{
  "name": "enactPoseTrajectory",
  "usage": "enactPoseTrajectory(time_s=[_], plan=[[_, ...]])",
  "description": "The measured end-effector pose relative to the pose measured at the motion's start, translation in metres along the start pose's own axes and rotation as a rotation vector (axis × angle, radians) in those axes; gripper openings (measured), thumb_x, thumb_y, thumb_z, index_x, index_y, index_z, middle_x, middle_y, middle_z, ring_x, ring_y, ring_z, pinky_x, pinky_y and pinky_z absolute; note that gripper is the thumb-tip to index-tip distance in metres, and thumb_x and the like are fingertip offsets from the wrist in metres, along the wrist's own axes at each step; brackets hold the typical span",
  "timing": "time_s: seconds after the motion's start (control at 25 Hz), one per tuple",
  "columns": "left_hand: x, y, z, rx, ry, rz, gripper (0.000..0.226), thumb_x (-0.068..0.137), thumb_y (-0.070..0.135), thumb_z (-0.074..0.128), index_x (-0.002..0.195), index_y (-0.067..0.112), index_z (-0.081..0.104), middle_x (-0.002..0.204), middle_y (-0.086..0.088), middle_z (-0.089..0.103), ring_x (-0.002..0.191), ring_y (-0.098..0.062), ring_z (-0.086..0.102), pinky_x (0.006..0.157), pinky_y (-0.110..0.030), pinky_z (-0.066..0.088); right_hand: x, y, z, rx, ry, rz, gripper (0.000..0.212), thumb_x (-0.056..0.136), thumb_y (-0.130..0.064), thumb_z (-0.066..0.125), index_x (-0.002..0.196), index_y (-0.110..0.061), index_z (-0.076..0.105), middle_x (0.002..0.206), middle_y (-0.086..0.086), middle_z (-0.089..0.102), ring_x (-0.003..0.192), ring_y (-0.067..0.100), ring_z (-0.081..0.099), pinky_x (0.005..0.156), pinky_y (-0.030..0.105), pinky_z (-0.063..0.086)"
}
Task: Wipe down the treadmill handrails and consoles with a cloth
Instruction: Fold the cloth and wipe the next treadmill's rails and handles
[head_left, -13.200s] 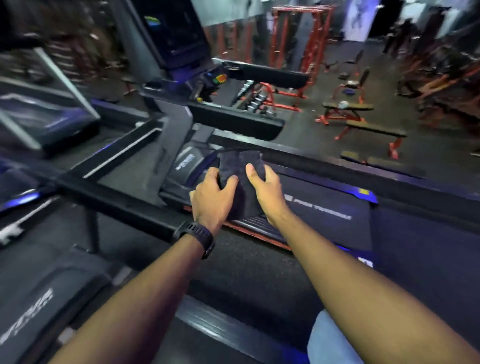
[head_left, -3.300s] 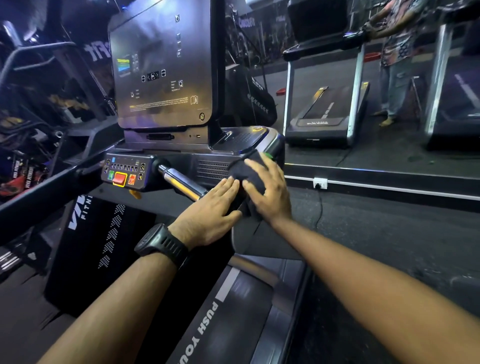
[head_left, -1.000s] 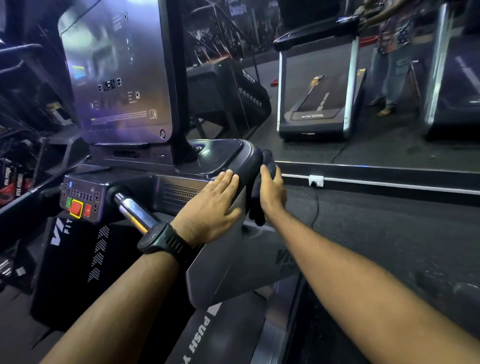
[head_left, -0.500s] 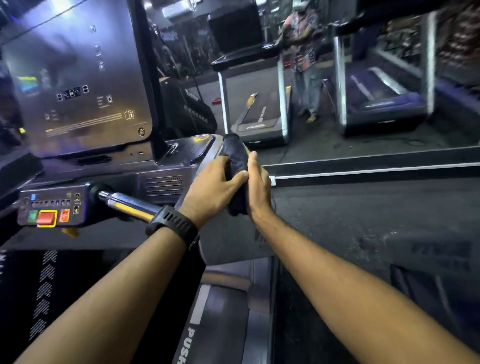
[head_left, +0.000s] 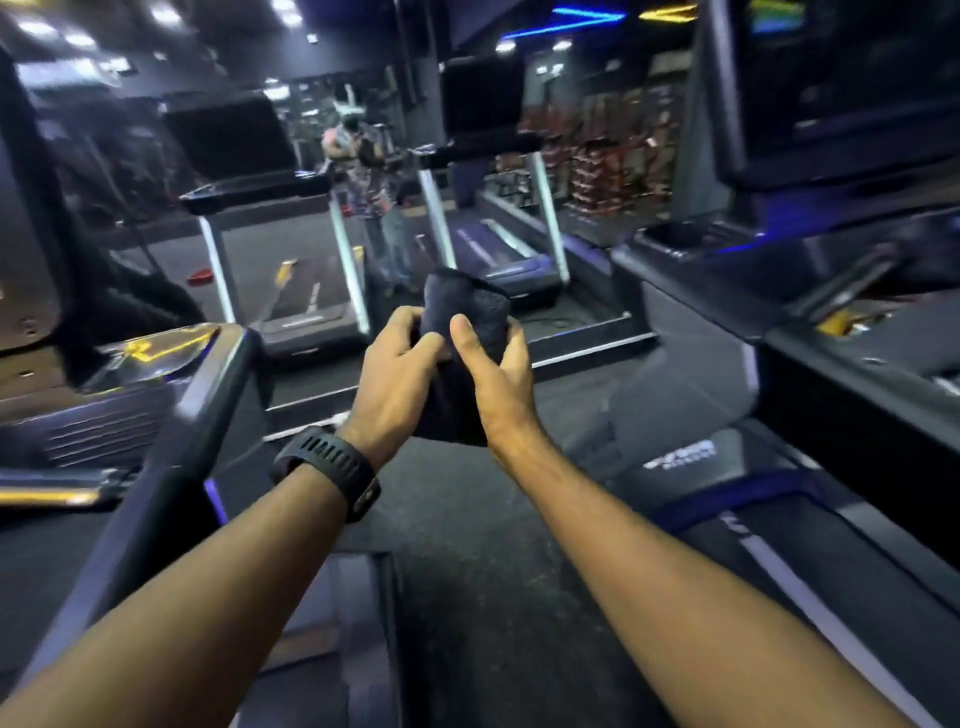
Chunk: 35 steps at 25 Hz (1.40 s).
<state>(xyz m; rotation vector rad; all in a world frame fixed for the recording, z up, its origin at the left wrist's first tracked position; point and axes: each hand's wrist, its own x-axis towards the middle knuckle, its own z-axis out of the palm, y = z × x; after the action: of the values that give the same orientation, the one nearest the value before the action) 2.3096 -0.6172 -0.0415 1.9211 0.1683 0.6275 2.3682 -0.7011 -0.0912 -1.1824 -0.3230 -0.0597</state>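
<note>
Holding: left hand and right hand together, both clamped on cloth, 12 o'clock.
Handling: likely soft, light, limp; grip folded middle.

The treadmill logo is blurred, nothing legible.

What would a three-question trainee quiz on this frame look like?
1. True or false: only the right hand grips the dark folded cloth.
2. Which wrist wears the black rubber-strap watch? A left; B right; C neither.
3. Fill in: the cloth is held in the air over the dark speckled ___.

Key: 1 false, the left hand grips it too; 2 A; 3 floor.
</note>
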Motion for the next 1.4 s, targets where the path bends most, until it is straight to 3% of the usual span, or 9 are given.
enactPoseTrajectory(time_s=[0.12,0.28,0.4,0.56,0.8,0.88,1.04,1.24,1.4], plan=[[-0.016,0.032,0.062,-0.085,-0.121,0.141,0.022,0.085,0.041,0.068,0.095,0.022,0.062,0.089,0.009,0.07,0.083,-0.005,0.063,0.074,-0.025,0.051,-0.009,-0.036,-0.065,-0.066,0.138,-0.098,0.047,0.073,-0.067,0.064,0.109,-0.038,0.057,0.106,-0.009,0.072,0.103,0.011,0.068,0.1,0.045,0.051],[-0.048,0.075,0.135,-0.083,-0.144,0.378,0.022,0.09,0.035,0.059,0.097,0.014,0.061,0.083,0.011,0.064,0.075,0.004,0.056,0.071,-0.026,0.047,-0.03,-0.08,-0.145,0.048,0.3,-0.207,0.056,0.087,-0.055,0.055,0.13,-0.019,0.058,0.128,0.001,0.065,0.122,0.015,0.058,0.111,0.04,0.042],[-0.082,0.102,0.181,-0.208,-0.17,0.479,0.02,0.089,0.032,0.054,0.092,0.013,0.059,0.08,0.011,0.06,0.073,0.002,0.052,0.072,-0.033,0.045,-0.059,-0.114,-0.2,0.045,0.35,-0.222,0.053,0.084,-0.053,0.06,0.125,-0.02,0.059,0.133,0.005,0.063,0.125,0.019,0.057,0.114,0.045,0.038],[-0.14,0.137,0.228,-0.382,-0.199,0.502,0.007,0.085,0.034,0.052,0.081,0.029,0.053,0.071,0.02,0.058,0.068,0.0,0.046,0.066,-0.031,0.041,-0.117,-0.159,-0.248,-0.015,0.443,-0.267,0.038,0.079,-0.054,0.064,0.106,-0.026,0.066,0.114,0.0,0.071,0.108,0.017,0.064,0.106,0.047,0.046],[-0.263,0.199,0.282,-0.57,-0.326,0.472,0.005,0.085,0.031,0.053,0.081,0.028,0.054,0.071,0.02,0.057,0.07,0.0,0.045,0.067,-0.026,0.04,-0.235,-0.228,-0.33,-0.177,0.577,-0.333,0.043,0.083,-0.053,0.065,0.113,-0.021,0.065,0.112,-0.001,0.073,0.107,0.016,0.067,0.1,0.045,0.051],[-0.306,0.215,0.297,-0.597,-0.324,0.433,0.01,0.085,0.032,0.053,0.08,0.025,0.055,0.075,0.015,0.056,0.071,-0.002,0.045,0.067,-0.027,0.04,-0.274,-0.25,-0.358,-0.223,0.576,-0.336,0.034,0.087,-0.046,0.069,0.11,-0.022,0.067,0.108,-0.001,0.074,0.104,0.017,0.069,0.097,0.044,0.054],[-0.387,0.246,0.33,-0.49,-0.312,0.389,0.025,0.086,0.041,0.051,0.082,0.017,0.056,0.069,0.014,0.055,0.066,-0.003,0.046,0.064,-0.032,0.042,-0.34,-0.29,-0.418,-0.284,0.625,-0.3,0.028,0.086,-0.045,0.072,0.103,-0.024,0.068,0.102,-0.004,0.076,0.098,0.013,0.072,0.093,0.045,0.056],[-0.421,0.273,0.359,-0.338,-0.281,0.405,0.035,0.087,0.044,0.05,0.083,0.01,0.056,0.07,-0.003,0.058,0.064,-0.014,0.047,0.068,-0.041,0.043,-0.36,-0.317,-0.466,-0.403,0.659,-0.264,0.029,0.088,-0.047,0.07,0.105,-0.024,0.067,0.101,-0.008,0.075,0.095,0.007,0.07,0.092,0.039,0.056],[-0.413,0.288,0.376,-0.163,-0.248,0.433,0.03,0.09,0.044,0.047,0.083,0.015,0.051,0.066,0.008,0.053,0.066,-0.02,0.049,0.065,-0.039,0.039,-0.342,-0.329,-0.491,-0.465,0.62,-0.253,0.021,0.09,-0.045,0.069,0.103,-0.029,0.066,0.101,-0.01,0.074,0.094,0.005,0.069,0.09,0.035,0.056]])
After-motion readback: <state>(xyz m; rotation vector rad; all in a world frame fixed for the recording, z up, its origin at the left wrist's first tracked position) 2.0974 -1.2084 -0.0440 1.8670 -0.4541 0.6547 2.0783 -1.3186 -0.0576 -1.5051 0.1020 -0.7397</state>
